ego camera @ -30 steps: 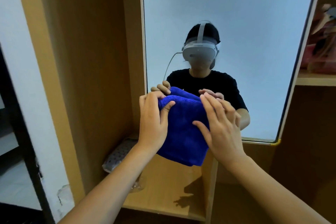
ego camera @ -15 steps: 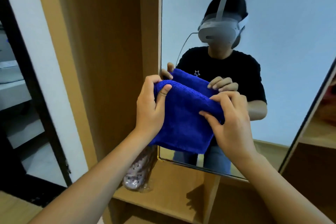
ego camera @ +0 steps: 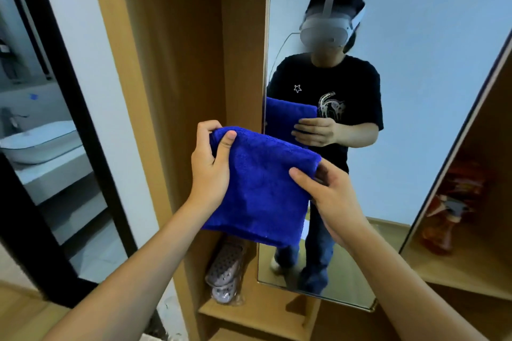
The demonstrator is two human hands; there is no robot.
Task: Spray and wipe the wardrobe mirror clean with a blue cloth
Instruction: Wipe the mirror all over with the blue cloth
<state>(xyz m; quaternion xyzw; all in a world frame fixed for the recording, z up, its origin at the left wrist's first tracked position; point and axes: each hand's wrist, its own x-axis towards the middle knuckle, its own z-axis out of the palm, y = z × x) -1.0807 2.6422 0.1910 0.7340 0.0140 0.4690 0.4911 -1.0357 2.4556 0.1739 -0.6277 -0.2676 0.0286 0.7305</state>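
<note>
A folded blue cloth hangs in front of me, a short way off the wardrobe mirror. My left hand grips its top left corner, thumb on the near side and fingers behind. My right hand pinches the right edge, thumb across the front. The mirror is a tall panel on a wooden wardrobe door and reflects me holding the cloth. No spray bottle is in view.
A wooden wardrobe compartment stands open left of the mirror, with a bagged pair of clogs on its low shelf. Shelves at right hold an orange-brown item. A dark-framed doorway at far left shows a white washbasin.
The cloth and both hands have come back from the glass and slightly left. My view has tilted down, showing more of the mirror's lower edge and the shelf below.
</note>
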